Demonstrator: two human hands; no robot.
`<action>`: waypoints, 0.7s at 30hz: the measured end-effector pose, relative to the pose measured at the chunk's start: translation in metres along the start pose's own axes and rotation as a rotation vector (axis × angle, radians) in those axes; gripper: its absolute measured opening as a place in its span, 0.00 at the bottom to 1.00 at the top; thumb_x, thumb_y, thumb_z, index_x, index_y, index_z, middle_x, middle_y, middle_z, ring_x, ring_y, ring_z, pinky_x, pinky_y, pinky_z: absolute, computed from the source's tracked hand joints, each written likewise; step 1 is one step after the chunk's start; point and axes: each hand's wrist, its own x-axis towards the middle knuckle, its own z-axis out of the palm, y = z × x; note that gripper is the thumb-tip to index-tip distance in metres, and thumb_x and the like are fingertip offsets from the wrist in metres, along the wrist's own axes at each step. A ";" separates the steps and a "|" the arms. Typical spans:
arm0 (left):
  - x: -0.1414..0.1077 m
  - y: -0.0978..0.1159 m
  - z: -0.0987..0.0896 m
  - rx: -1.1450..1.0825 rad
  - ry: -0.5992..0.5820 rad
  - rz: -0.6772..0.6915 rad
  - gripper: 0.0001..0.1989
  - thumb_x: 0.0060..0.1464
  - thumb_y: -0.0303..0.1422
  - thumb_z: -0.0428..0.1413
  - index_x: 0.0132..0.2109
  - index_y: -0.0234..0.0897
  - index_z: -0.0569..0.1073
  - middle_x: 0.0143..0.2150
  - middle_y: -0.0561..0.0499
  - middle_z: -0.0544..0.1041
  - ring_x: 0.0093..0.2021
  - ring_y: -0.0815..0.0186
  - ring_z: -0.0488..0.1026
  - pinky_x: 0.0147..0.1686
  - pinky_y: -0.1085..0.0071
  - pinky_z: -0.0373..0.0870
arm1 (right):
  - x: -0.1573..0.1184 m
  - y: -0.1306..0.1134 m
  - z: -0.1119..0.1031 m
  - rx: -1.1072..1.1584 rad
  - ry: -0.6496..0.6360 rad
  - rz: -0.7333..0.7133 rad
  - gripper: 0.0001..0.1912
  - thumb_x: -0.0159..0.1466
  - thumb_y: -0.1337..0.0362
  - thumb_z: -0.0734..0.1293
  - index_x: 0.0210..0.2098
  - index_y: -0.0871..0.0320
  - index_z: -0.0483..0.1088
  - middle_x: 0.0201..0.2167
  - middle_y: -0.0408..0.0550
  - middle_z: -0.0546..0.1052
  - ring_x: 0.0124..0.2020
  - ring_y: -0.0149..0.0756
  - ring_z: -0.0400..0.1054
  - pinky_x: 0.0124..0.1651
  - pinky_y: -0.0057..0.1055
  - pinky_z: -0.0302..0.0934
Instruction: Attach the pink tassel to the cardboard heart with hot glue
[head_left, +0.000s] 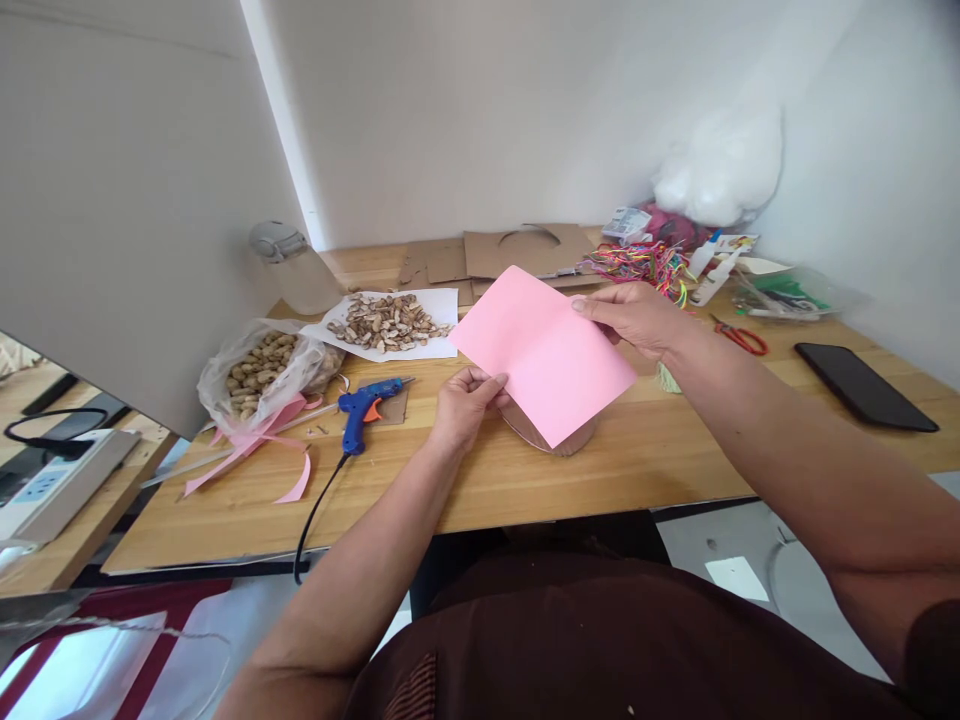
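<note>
- Sheet point(536, 350): pink, held tilted above the table point(420, 480), one corner pointing near 12 o'clock, another near 6.
- Left hand point(466, 403): fingers gripped the sheet's edge at 8 o'clock, thumb on the upper face.
- Right hand point(636, 315): fingers pinched the edge at 2 o'clock, thumb on top, the others behind.
- Disc point(576, 442): brown, lay beneath the sheet, its near rim showing around 6 o'clock. Could not tell whether the two touched.
- Step in hand, as I judged it: handling the sheet over the disc, perhaps to line one up with the other. No cut or fold was visible in the sheet.
- Next move, my reading: it called for a light grip at both edges, the sheet brought level, and the disc's rim in sight for checking the fit. Thin stock; a hard pull looked likely to crease it.
- Glue gun point(363, 408): between 8 and 9 o'clock from the sheet, lying on its side, in neither hand.
- Pink strips point(298, 482): about 8 o'clock, beyond the gun.
- Pliers point(746, 340): red-handled, 3 o'clock, near the right forearm.
</note>
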 end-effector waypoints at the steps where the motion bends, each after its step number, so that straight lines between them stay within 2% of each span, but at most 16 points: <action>1: 0.000 0.000 0.000 0.005 -0.004 -0.001 0.25 0.30 0.37 0.78 0.27 0.34 0.70 0.25 0.58 0.75 0.24 0.74 0.76 0.30 0.77 0.78 | 0.001 -0.001 -0.001 0.036 -0.012 0.022 0.16 0.55 0.49 0.77 0.29 0.56 0.78 0.29 0.48 0.79 0.28 0.34 0.67 0.28 0.31 0.60; 7: 0.000 -0.003 -0.001 0.033 -0.019 -0.011 0.25 0.30 0.37 0.78 0.26 0.34 0.70 0.25 0.57 0.75 0.25 0.74 0.76 0.30 0.77 0.78 | 0.003 -0.004 -0.002 0.087 0.009 0.088 0.15 0.50 0.55 0.80 0.32 0.57 0.81 0.31 0.49 0.81 0.28 0.32 0.68 0.28 0.29 0.61; 11: -0.002 -0.003 -0.001 0.050 -0.021 -0.023 0.24 0.30 0.36 0.78 0.27 0.33 0.72 0.27 0.56 0.76 0.26 0.73 0.76 0.32 0.75 0.79 | 0.001 -0.001 0.000 0.000 0.056 0.013 0.10 0.53 0.57 0.78 0.30 0.57 0.81 0.31 0.48 0.81 0.28 0.31 0.67 0.28 0.28 0.60; 14: -0.002 -0.003 -0.001 0.057 -0.021 -0.032 0.25 0.29 0.37 0.78 0.28 0.33 0.71 0.26 0.56 0.76 0.26 0.73 0.76 0.32 0.75 0.79 | 0.000 0.003 0.001 -0.070 0.082 -0.053 0.11 0.55 0.56 0.77 0.30 0.57 0.81 0.31 0.48 0.82 0.29 0.33 0.68 0.28 0.28 0.60; 21: -0.002 -0.005 -0.001 0.068 -0.036 -0.026 0.26 0.32 0.38 0.77 0.32 0.35 0.70 0.26 0.56 0.77 0.26 0.73 0.76 0.30 0.76 0.77 | 0.009 0.005 0.005 -0.063 0.034 -0.066 0.10 0.55 0.56 0.75 0.31 0.57 0.79 0.32 0.47 0.82 0.28 0.32 0.68 0.30 0.28 0.61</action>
